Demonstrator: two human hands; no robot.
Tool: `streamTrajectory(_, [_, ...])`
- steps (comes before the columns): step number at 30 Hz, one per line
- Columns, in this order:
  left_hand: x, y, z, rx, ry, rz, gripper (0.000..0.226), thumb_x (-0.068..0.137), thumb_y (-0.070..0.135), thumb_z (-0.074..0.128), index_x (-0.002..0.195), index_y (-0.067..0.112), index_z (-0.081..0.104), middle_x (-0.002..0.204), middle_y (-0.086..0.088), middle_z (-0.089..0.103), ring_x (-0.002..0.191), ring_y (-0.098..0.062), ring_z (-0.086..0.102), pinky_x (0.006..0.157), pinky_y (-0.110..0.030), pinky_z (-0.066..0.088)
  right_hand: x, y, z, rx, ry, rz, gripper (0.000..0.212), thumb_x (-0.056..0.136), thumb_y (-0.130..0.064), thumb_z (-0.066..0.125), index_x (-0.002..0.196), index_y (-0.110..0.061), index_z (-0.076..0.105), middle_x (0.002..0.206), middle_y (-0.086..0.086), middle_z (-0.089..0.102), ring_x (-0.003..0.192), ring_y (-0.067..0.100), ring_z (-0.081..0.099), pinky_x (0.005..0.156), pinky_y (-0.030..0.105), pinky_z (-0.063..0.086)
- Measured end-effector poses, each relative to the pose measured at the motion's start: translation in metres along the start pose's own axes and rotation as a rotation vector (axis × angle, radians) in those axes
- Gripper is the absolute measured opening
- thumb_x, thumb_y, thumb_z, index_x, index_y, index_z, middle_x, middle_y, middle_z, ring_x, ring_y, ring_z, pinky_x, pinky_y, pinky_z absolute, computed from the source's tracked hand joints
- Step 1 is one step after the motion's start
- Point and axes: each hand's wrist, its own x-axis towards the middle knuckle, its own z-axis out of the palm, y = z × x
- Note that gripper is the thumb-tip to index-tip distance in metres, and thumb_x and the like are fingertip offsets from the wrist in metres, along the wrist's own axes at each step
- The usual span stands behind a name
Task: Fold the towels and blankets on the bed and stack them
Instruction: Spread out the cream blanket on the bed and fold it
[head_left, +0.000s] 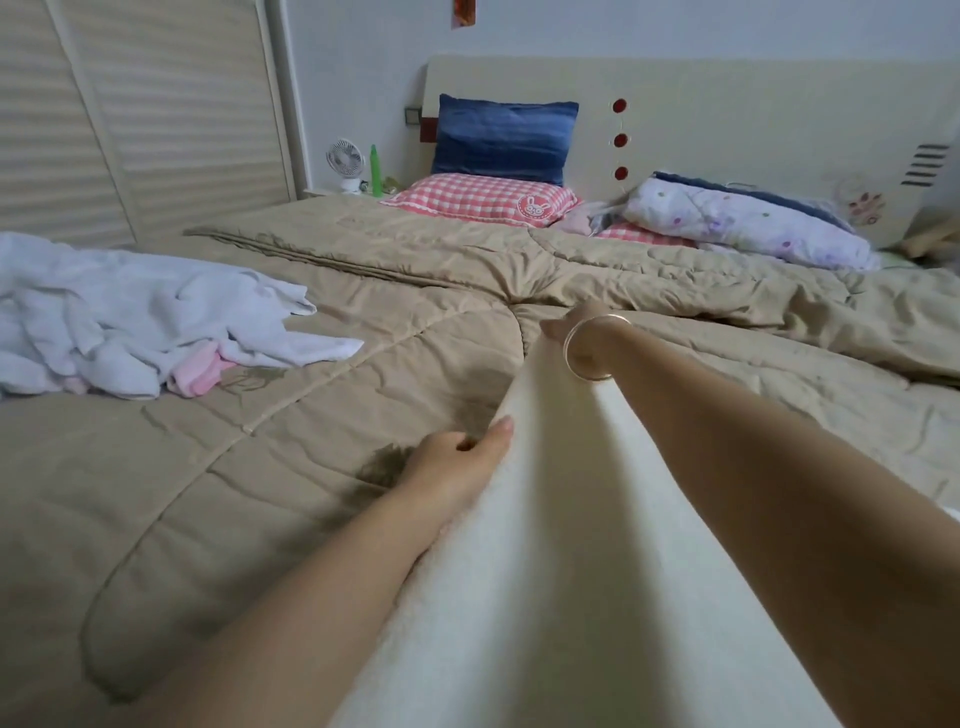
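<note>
A cream-white fleecy blanket (571, 571) stretches from the bottom of the view out over the tan quilt (311, 441). My left hand (457, 462) grips its left edge, thumb on top. Farther out, my right hand (576, 330), a bangle on the wrist, holds the blanket's far end with curled fingers; most of the hand is hidden behind the wrist. On the left of the bed lies a crumpled heap of white towels (130, 317) with a pink cloth (197, 371) tucked under its near edge.
At the head of the bed are a blue pillow (504, 137), a pink checked pillow (483, 200) and a floral pillow (748, 221) against the headboard (727, 114). A small fan (344, 163) and a green bottle (375, 169) stand beside it. Wardrobe doors (130, 114) line the left.
</note>
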Motion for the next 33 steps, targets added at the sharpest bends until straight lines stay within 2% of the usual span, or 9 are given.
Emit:
streamTrajectory(3, [0.008,-0.008,-0.007,0.215,0.03,0.078,0.056,0.09,0.045,0.061,0.05,0.012,0.037,0.039,0.001,0.037,0.047,-0.02,0.039,0.05,-0.028,0.027,0.013,0.011,0.039,-0.124,0.021,-0.056,0.043,0.091,-0.045,0.05,0.108,-0.008,0.064,0.105,0.012,0.064,0.106,0.033,0.06,0.075,0.029,0.038])
streamTrajectory(8, [0.012,-0.035,0.003,0.424,0.072,0.159,0.05,0.1,0.037,0.044,0.074,-0.005,0.046,0.079,-0.015,0.057,0.085,-0.04,0.058,0.064,-0.04,0.039,0.021,0.037,0.099,-0.216,-0.024,-0.077,0.055,0.091,-0.055,0.037,0.116,-0.014,0.063,0.12,0.013,0.062,0.11,0.032,0.056,0.085,0.034,0.04])
streamTrajectory(14, [0.021,-0.051,0.007,0.402,0.099,0.14,0.055,0.099,0.036,0.049,0.053,0.008,0.034,0.052,-0.017,0.049,0.045,-0.018,0.04,0.045,-0.029,0.028,0.009,0.022,0.099,-0.432,0.083,-0.111,0.054,0.095,-0.05,0.029,0.129,-0.015,0.051,0.134,0.009,0.051,0.124,0.029,0.045,0.101,0.042,0.033])
streamTrajectory(16, [0.023,-0.054,0.009,0.467,0.108,0.148,0.051,0.098,0.039,0.048,0.055,0.012,0.046,0.056,-0.01,0.062,0.056,-0.023,0.057,0.053,-0.03,0.038,-0.012,0.024,0.085,-0.52,0.179,-0.161,0.053,0.095,-0.053,0.03,0.132,-0.018,0.042,0.136,0.007,0.045,0.126,0.028,0.04,0.099,0.044,0.03])
streamTrajectory(19, [0.015,-0.04,0.013,0.788,0.114,0.139,0.047,0.1,0.044,0.039,0.09,0.008,0.067,0.1,-0.015,0.071,0.097,-0.032,0.065,0.079,-0.034,0.049,-0.066,0.054,0.046,-0.425,0.169,-0.21,0.058,0.095,-0.057,0.027,0.14,-0.021,0.034,0.145,0.008,0.035,0.134,0.031,0.031,0.108,0.046,0.024])
streamTrajectory(23, [-0.01,-0.003,0.025,1.061,0.233,0.105,0.027,0.1,0.028,0.039,0.121,0.015,0.048,0.125,-0.009,0.058,0.114,-0.026,0.058,0.085,-0.035,0.046,-0.168,0.141,-0.007,-0.333,-0.042,-0.197,0.107,0.064,-0.085,-0.014,0.151,-0.03,0.017,0.161,-0.002,0.007,0.148,0.019,0.0,0.12,0.043,0.0])
streamTrajectory(26, [-0.036,0.025,0.053,1.11,0.315,0.332,0.033,0.091,0.013,0.046,0.123,0.022,0.046,0.125,-0.001,0.051,0.115,-0.02,0.052,0.09,-0.031,0.042,-0.206,0.223,-0.043,-0.334,-0.051,-0.12,0.143,0.031,-0.087,-0.037,0.151,-0.032,0.018,0.16,-0.008,0.006,0.148,0.014,-0.002,0.119,0.038,-0.002])
streamTrajectory(29, [-0.068,0.056,0.105,0.895,0.111,0.536,0.041,0.092,0.011,0.043,0.129,0.027,0.046,0.13,0.007,0.05,0.119,-0.015,0.047,0.097,-0.027,0.035,-0.201,0.3,-0.086,-0.238,0.211,-0.098,0.114,0.066,-0.086,-0.009,0.136,-0.018,0.051,0.146,0.007,0.044,0.137,0.026,0.036,0.111,0.039,0.026])
streamTrajectory(33, [-0.102,0.093,0.173,0.769,-0.074,0.714,0.033,0.098,0.021,0.041,0.13,0.026,0.05,0.133,0.01,0.052,0.125,-0.012,0.045,0.102,-0.023,0.029,-0.174,0.395,-0.147,-0.302,0.381,0.084,0.036,0.098,-0.033,0.04,0.108,-0.015,0.07,0.113,0.011,0.068,0.108,0.033,0.057,0.089,0.037,0.041])
